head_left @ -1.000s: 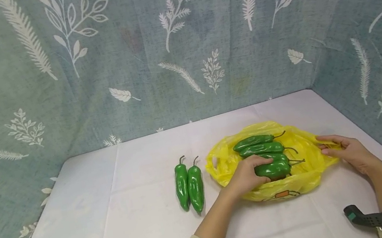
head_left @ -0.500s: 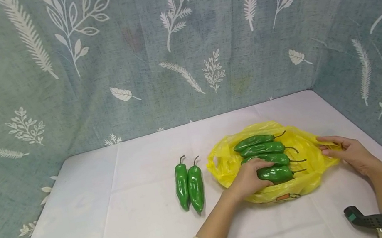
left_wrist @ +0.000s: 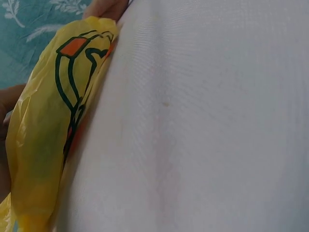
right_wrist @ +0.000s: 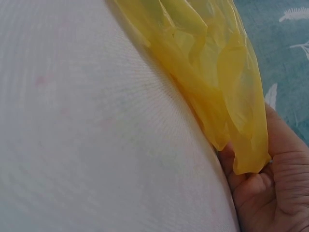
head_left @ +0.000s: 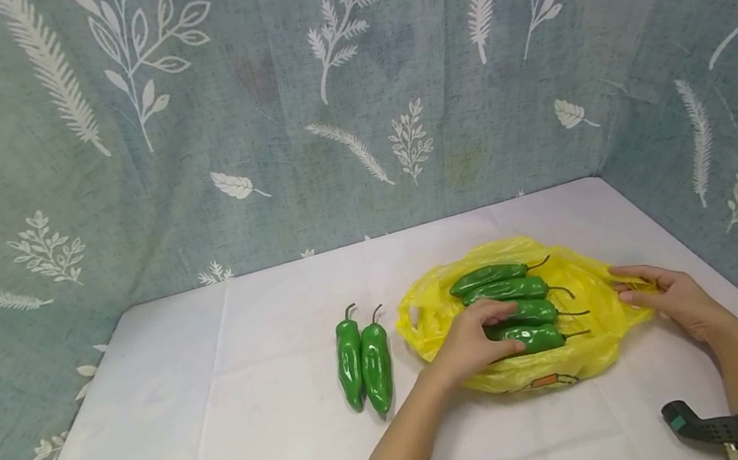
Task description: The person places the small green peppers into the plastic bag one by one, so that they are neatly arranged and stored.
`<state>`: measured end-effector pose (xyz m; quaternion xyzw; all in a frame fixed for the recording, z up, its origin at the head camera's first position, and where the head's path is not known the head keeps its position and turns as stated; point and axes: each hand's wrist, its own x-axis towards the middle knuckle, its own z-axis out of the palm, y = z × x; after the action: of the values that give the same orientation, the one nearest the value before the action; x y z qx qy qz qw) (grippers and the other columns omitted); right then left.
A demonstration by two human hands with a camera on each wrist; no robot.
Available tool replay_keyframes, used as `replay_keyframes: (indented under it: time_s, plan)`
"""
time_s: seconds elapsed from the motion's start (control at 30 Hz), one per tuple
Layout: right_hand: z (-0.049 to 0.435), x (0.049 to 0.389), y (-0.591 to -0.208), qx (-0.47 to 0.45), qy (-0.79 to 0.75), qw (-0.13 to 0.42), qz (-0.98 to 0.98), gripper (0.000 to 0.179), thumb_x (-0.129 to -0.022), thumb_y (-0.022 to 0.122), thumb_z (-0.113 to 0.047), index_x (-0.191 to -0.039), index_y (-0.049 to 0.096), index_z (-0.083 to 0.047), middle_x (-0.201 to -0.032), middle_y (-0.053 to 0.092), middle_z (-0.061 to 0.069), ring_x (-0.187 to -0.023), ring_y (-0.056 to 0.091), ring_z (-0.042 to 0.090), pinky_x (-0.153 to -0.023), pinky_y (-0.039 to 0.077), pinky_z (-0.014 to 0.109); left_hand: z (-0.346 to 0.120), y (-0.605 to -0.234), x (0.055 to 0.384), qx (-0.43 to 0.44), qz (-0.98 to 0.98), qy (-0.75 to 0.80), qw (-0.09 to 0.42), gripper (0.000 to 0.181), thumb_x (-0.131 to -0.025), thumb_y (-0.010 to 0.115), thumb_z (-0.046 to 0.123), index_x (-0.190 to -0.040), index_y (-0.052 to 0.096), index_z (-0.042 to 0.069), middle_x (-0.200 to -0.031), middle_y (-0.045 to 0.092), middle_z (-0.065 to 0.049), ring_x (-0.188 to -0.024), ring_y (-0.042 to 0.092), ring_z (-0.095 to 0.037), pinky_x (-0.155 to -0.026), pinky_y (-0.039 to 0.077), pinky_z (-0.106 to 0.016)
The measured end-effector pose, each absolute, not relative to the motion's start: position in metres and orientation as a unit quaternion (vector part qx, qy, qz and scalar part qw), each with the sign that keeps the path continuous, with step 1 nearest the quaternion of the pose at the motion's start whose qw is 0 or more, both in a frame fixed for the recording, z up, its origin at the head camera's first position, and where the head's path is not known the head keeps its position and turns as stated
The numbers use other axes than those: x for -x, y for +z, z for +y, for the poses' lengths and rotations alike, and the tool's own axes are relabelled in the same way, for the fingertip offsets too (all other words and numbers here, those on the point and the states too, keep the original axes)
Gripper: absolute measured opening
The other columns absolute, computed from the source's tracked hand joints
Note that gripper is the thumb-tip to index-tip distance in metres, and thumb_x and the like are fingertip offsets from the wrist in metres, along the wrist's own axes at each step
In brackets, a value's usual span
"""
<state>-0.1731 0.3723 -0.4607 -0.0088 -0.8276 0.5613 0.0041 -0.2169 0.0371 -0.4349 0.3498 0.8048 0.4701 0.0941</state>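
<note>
A yellow plastic bag (head_left: 595,294) lies spread on the white cloth, with several green chili peppers (head_left: 507,289) in a row on it, stems to the right. My left hand (head_left: 464,342) reaches over the bag's near left side. Its fingers and thumb are parted over the left ends of the two nearest peppers, hiding those ends; the thumb touches the nearest one (head_left: 541,337). My right hand (head_left: 677,300) pinches the bag's right end between thumb and fingers, as the right wrist view shows at the gathered yellow plastic (right_wrist: 251,145). Two more peppers (head_left: 377,367) lie upright side by side left of the bag.
White cloth (head_left: 265,443) covers the table. A grey-green leaf-patterned curtain (head_left: 283,155) hangs behind it and along both sides. Dark straps with camera mounts (head_left: 714,433) sit on the wrists.
My left hand has eased back to the left and its fingers have spread off the nearest pepper, which shows more of itself now. The right hand keeps its place on the bag.
</note>
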Motion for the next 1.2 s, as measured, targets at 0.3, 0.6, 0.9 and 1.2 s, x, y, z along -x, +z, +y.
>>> replay_keyframes:
  time_s: [0.3, 0.6, 0.9, 1.2]
  plan:
    - [0.372, 0.174, -0.46, 0.013, 0.558, 0.003, -0.83, 0.05, -0.089, 0.066, -0.024, -0.133, 0.053, -0.004, -0.104, 0.052, -0.037, -0.097, 0.047, -0.02, -0.08, 0.039, 0.001, 0.025, -0.427, 0.213, -0.317, 0.818, 0.47, 0.1, 0.062, -0.079, 0.077, 0.027, -0.136, 0.053, 0.016, -0.136, 0.052, 0.002, -0.118, 0.054, -0.016, -0.098, 0.044, -0.026]
    - [0.373, 0.173, -0.461, 0.012, 0.558, 0.003, -0.83, 0.048, -0.089, 0.066, -0.023, -0.132, 0.054, -0.005, -0.104, 0.053, -0.036, -0.096, 0.047, -0.019, -0.08, 0.038, 0.0, 0.01, -0.421, 0.207, -0.306, 0.812, 0.488, 0.095, 0.066, -0.079, 0.077, 0.025, -0.139, 0.049, 0.016, -0.14, 0.049, 0.003, -0.124, 0.051, -0.021, -0.102, 0.043, -0.037]
    - [0.373, 0.174, -0.462, 0.007, 0.564, 0.002, -0.826, 0.048, -0.089, 0.066, -0.022, -0.133, 0.054, -0.005, -0.105, 0.053, -0.036, -0.097, 0.047, -0.019, -0.08, 0.039, 0.001, -0.011, -0.417, 0.204, -0.275, 0.797, 0.533, 0.072, 0.071, -0.077, 0.078, 0.022, -0.141, 0.046, 0.015, -0.138, 0.051, 0.0, -0.124, 0.05, -0.028, -0.101, 0.043, -0.042]
    - [0.373, 0.174, -0.461, 0.012, 0.563, -0.003, -0.826, 0.049, -0.089, 0.066, -0.023, -0.133, 0.053, -0.005, -0.105, 0.052, -0.036, -0.097, 0.047, -0.019, -0.08, 0.038, 0.0, -0.031, -0.408, 0.202, -0.256, 0.811, 0.525, 0.037, 0.075, -0.073, 0.081, 0.023, -0.14, 0.047, 0.021, -0.142, 0.046, 0.001, -0.128, 0.046, -0.026, -0.104, 0.039, -0.046]
